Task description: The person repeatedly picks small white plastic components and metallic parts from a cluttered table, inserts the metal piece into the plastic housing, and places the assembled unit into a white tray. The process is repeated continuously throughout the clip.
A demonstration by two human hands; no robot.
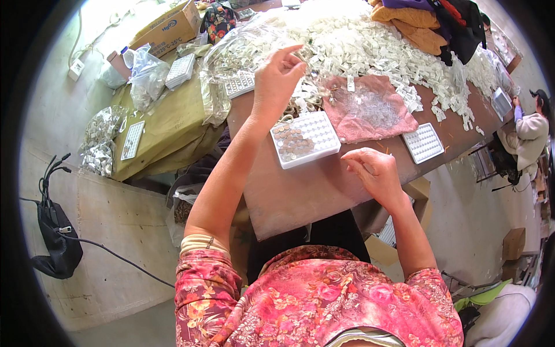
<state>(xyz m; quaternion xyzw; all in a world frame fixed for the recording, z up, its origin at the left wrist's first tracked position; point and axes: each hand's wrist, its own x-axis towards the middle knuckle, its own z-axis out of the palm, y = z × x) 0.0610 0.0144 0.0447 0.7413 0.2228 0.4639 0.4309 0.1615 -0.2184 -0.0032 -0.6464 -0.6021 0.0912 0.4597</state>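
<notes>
At the worktop's [277, 202] left edge, a gridded tray [238, 87] is partly hidden by the raised left hand [280, 72], fingers loosely bent; I cannot tell whether they pinch anything. Nearer the front edge sits a white compartment tray [321, 134], its discs [291, 140] indistinct. Beside it, the right hand's [376, 172] fingers curl, their contents unclear.
</notes>
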